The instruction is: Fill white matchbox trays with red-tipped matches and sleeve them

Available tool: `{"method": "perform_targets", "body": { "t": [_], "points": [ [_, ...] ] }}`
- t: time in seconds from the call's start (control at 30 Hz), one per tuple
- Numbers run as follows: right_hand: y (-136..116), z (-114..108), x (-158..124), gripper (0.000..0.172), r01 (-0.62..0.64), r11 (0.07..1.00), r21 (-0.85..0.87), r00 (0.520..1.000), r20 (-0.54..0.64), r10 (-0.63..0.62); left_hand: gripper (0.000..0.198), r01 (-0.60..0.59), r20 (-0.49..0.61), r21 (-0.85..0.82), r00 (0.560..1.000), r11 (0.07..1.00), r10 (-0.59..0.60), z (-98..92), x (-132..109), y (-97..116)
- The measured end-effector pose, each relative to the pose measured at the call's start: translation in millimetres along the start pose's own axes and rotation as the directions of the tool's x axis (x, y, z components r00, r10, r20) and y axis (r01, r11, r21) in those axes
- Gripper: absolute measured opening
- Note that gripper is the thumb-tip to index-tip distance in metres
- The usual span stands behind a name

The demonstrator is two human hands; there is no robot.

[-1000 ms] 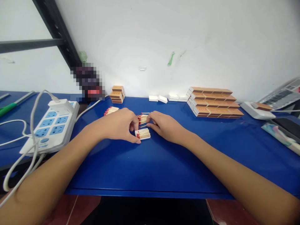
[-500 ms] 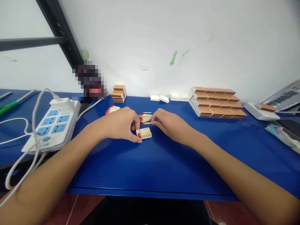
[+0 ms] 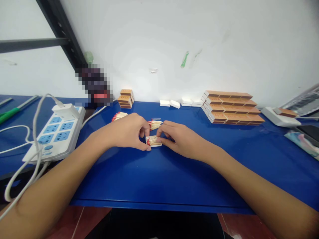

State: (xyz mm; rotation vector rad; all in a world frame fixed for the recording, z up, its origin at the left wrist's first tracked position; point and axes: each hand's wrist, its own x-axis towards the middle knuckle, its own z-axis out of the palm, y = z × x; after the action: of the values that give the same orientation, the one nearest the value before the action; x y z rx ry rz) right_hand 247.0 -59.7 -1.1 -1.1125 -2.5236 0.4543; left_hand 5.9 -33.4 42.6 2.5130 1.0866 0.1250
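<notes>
A small white matchbox tray (image 3: 156, 145) holds several red-tipped matches and lies on the blue table (image 3: 149, 179). My left hand (image 3: 132, 132) grips the tray's left end between thumb and fingers. At the tray's right end, my right hand (image 3: 178, 137) has thumb and fingertips pinched over the matches, closed on matchsticks. Just behind the tray lies a pile of loose matches (image 3: 155, 124), partly hidden by my fingers. Another heap of matches (image 3: 119, 116) sits behind my left hand.
Brown matchboxes (image 3: 126, 99) are stacked at the back left, with a larger stack (image 3: 233, 108) at the back right. White trays (image 3: 164, 103) stand by the wall. A power strip (image 3: 57, 132) with cables is at the left; a phone (image 3: 309, 134) lies at the right.
My right hand has moved slightly left and down, from the loose match pile to the white tray. My left hand has stayed at the tray.
</notes>
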Motion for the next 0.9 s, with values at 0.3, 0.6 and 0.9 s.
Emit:
{"method": "perform_targets", "body": {
  "t": [0.3,0.6,0.9],
  "points": [
    [-2.6,-2.4,-0.6,0.011,0.052,0.999,0.013,0.998,-0.036,-0.052,0.029,-0.093,-0.086,0.015,0.992,0.996,0.094,2.4,1.1,-2.1],
    [0.0,-3.5,-1.6,0.005,0.038,0.999,-0.026,0.999,-0.035,-0.038,0.023,-0.091,-0.131,0.086,0.986,0.992,0.102,0.7,0.6,5.1],
    [-0.6,-1.6,-1.1,0.011,0.077,0.997,0.010,0.996,-0.042,-0.076,0.026,-0.104,-0.134,0.086,0.984,0.991,0.115,3.1,1.9,4.5]
  ]
}}
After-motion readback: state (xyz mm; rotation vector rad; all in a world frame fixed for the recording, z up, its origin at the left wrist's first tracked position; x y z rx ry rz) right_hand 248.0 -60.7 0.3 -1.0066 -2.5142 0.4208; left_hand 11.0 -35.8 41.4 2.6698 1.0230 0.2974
